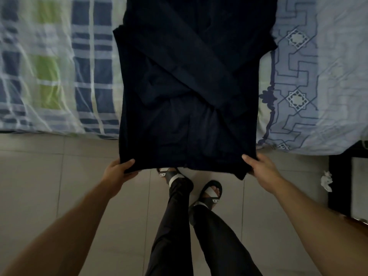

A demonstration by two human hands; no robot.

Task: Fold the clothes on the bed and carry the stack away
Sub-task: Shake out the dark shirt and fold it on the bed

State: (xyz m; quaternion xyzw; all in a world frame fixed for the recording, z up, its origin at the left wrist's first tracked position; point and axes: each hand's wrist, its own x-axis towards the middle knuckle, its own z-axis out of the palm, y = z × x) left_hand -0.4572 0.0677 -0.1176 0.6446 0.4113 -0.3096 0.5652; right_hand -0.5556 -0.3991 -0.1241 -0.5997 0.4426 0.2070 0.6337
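Dark navy garment [189, 92], its sleeves folded across the front, lies on the bed [318, 86] with its lower part hanging over the mattress edge above the tiled floor [49, 186], seen from the head camera. A person's left hand [119, 172] grips the garment's lower left corner, thumb on top of the cloth and fingers [131, 174] curled beneath it. The right hand [258, 168] pinches the lower right corner in the same way, thumb lying over the fabric and the remaining fingers hidden under the hem. Both bare forearms reach forward from the bottom corners of the view. The garment runs up the middle of the view to its top edge, covering the join between two bed coverings: a plaid sheet [59, 66] in blue, white and green to the left, and a pale blue sheet with a dark geometric border pattern to the right. Below the hem, the person's legs in dark trousers [175, 226] stand close to the bed, feet in black and white sandals [211, 192]. A crumpled white scrap [326, 180] lies on the floor at right, just beside a dark frame [336, 176] at the foot of the bed.
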